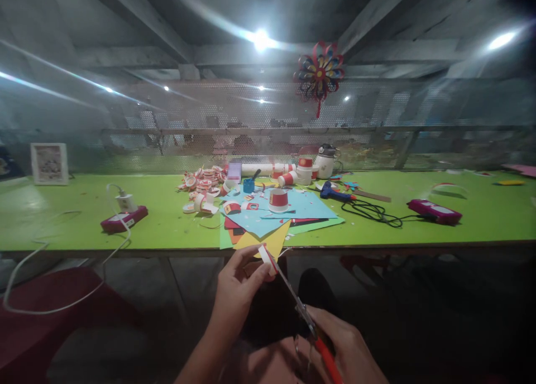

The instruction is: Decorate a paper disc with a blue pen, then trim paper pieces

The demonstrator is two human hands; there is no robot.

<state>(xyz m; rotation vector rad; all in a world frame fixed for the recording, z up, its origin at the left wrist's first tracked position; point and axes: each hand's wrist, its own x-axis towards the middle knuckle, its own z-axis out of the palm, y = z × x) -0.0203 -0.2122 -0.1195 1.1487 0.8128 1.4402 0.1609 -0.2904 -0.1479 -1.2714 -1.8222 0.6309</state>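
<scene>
My left hand [239, 288] pinches a small white paper strip with a red edge [267, 258] below the table's front edge. My right hand [344, 348] is closed round the red handles of a pair of scissors [301, 311]. The blades point up and left and meet the strip. On the green table [62, 216] in front of me lie coloured paper sheets [293, 208], with a red-and-white paper cup [278, 200] standing upside down on the blue one.
A heap of cut cup pieces [203, 184] lies at the middle left. More cups [299, 173], a white jug [325, 161] and a blue glue gun [335, 192] with black cord stand behind. Power strips [124, 219], [434, 211] lie left and right. A picture frame [49, 163] leans far left.
</scene>
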